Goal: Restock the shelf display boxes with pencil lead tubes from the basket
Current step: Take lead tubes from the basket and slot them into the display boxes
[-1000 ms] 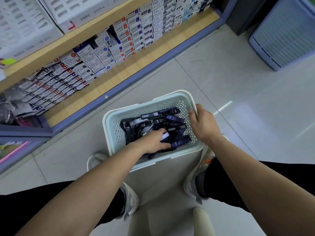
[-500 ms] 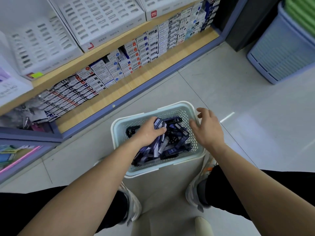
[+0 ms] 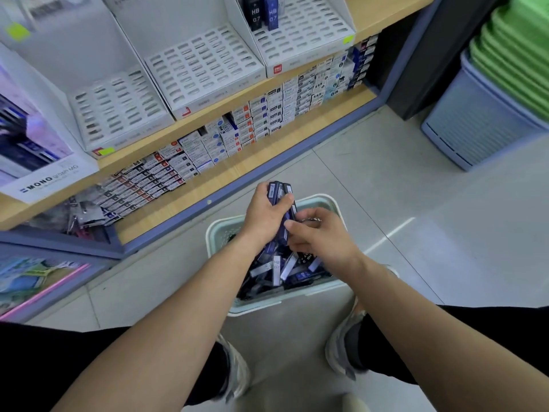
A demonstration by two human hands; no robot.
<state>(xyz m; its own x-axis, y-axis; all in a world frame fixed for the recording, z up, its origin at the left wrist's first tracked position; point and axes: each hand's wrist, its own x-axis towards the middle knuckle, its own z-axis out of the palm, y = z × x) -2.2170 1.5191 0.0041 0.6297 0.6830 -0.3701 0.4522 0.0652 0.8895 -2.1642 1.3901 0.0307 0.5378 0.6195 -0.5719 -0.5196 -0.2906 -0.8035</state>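
Note:
A pale mint basket [image 3: 214, 233] stands on the floor between my feet, with several dark blue pencil lead tubes [image 3: 276, 269] heaped inside. My left hand [image 3: 263, 217] grips a bundle of lead tubes [image 3: 278, 190] and holds it upright above the basket's far side. My right hand [image 3: 322, 237] meets the bundle from the right, its thumb and curled fingers pinching the lower part. White slotted display boxes [image 3: 205, 69] sit on the shelf above. The right box [image 3: 303, 34] has two tubes [image 3: 263, 10] standing at its back.
Rows of small stacked cartons [image 3: 267, 114] fill the lower shelf. A MONO display carton [image 3: 41, 173] stands at the left. A blue-grey bin [image 3: 475, 123] holding green trays [image 3: 517, 55] sits on the floor at the right. My shoes [image 3: 341, 352] flank the basket.
My left hand has lifted a bundle of tubes up out of the basket. My right hand left the basket rim and came onto the bundle. The view has tilted up towards the shelf.

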